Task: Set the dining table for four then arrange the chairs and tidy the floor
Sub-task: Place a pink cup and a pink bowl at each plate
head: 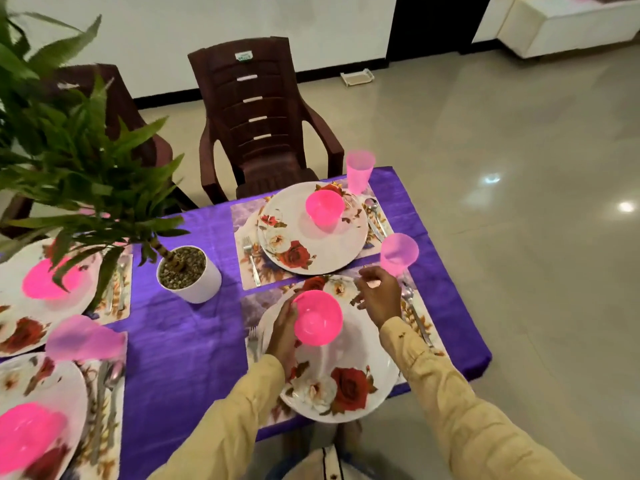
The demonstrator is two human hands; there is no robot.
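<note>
On the purple tablecloth the nearest setting has a white rose-patterned plate on a placemat. A pink bowl sits on it, and my left hand holds the bowl's left side. My right hand hovers over the plate's far edge with loosely curled fingers, holding nothing I can see. Just beyond it stands a pink cup. A spoon lies right of the plate, a fork left of it.
The far setting has a plate, pink bowl and cup, with a brown chair behind. A potted plant stands mid-table. Two more settings lie at left, with a pink cup between them. Bare tiled floor spreads right.
</note>
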